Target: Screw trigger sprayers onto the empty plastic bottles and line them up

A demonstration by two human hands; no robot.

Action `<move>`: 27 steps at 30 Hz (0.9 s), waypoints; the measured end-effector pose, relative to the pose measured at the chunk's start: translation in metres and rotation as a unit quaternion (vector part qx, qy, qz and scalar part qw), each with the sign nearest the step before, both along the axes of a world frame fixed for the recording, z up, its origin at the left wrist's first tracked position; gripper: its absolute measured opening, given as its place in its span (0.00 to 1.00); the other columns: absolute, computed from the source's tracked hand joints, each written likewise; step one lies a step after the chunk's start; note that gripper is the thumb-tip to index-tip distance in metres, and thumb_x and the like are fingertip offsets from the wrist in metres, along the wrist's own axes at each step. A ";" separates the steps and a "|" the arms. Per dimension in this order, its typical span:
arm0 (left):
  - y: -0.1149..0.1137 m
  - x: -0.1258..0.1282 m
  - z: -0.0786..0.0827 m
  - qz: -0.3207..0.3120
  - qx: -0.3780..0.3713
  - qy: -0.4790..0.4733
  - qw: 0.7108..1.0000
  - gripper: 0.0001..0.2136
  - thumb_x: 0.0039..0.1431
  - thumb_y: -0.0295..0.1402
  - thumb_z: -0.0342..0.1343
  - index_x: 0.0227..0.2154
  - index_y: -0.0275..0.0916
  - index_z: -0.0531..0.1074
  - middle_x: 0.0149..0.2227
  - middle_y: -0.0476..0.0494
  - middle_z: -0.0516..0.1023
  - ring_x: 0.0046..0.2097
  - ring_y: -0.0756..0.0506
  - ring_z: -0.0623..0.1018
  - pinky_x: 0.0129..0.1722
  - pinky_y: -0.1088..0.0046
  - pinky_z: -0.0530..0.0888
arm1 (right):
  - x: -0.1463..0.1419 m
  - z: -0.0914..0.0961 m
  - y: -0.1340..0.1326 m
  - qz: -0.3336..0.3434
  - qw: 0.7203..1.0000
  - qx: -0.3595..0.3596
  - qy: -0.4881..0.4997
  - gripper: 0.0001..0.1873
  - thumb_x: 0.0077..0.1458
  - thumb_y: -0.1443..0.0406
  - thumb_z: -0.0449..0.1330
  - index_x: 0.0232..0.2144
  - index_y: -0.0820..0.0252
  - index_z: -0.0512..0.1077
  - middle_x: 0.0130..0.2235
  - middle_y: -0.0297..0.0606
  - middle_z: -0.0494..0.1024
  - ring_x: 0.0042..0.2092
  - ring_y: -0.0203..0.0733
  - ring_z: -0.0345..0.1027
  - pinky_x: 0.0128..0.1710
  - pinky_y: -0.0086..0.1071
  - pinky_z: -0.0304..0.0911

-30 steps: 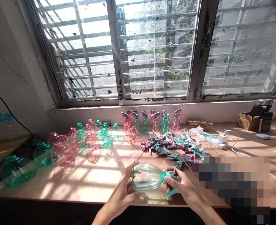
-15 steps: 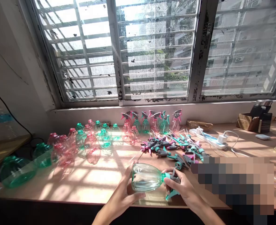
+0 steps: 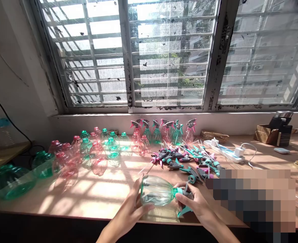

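A clear green-tinted bottle lies on its side just above the front edge of the wooden table. My left hand wraps round its wide base. My right hand is closed on the teal and grey trigger sprayer head at the bottle's neck. A heap of loose sprayer heads, pink and teal, lies just beyond my right hand.
Several capless pink and green bottles stand at the left. Finished spray bottles line the window sill wall. A white power strip with a cable and a small box lie at the right. A blurred patch covers the lower right.
The bottle and both hands have shifted slightly left and lower in view; the camera tilted a little. The grip on bottle and sprayer head is the same.
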State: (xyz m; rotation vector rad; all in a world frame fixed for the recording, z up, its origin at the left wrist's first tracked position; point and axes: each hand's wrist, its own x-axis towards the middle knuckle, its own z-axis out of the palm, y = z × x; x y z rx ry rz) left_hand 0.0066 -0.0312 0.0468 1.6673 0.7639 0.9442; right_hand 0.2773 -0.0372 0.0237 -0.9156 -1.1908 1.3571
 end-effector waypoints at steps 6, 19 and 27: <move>0.000 -0.002 -0.003 0.012 0.029 0.030 0.999 0.36 0.70 0.47 0.52 0.72 0.62 0.37 0.78 0.49 0.31 0.76 0.31 0.41 0.72 0.53 0.55 | 0.001 0.001 -0.001 -0.011 1.000 -0.021 0.006 0.29 0.47 0.50 0.75 0.43 0.59 0.71 0.24 0.30 0.78 0.25 0.40 0.72 0.28 0.34 0.70; 0.001 0.003 0.006 -0.037 -0.038 -0.054 0.997 0.46 0.63 0.33 0.65 0.72 0.59 0.39 0.75 0.44 0.52 0.73 0.34 0.59 0.70 0.55 0.61 | 0.000 -0.001 0.000 -0.045 0.999 -0.023 0.003 0.29 0.47 0.48 0.74 0.42 0.59 0.71 0.24 0.31 0.78 0.25 0.41 0.72 0.27 0.36 0.70; 0.002 0.005 0.018 -0.035 -0.073 -0.072 0.994 0.49 0.57 0.40 0.69 0.73 0.55 0.42 0.72 0.40 0.60 0.71 0.30 0.61 0.69 0.51 0.60 | -0.002 0.000 -0.002 -0.024 1.000 0.005 -0.004 0.26 0.48 0.50 0.74 0.40 0.58 0.73 0.24 0.30 0.78 0.24 0.40 0.72 0.27 0.34 0.70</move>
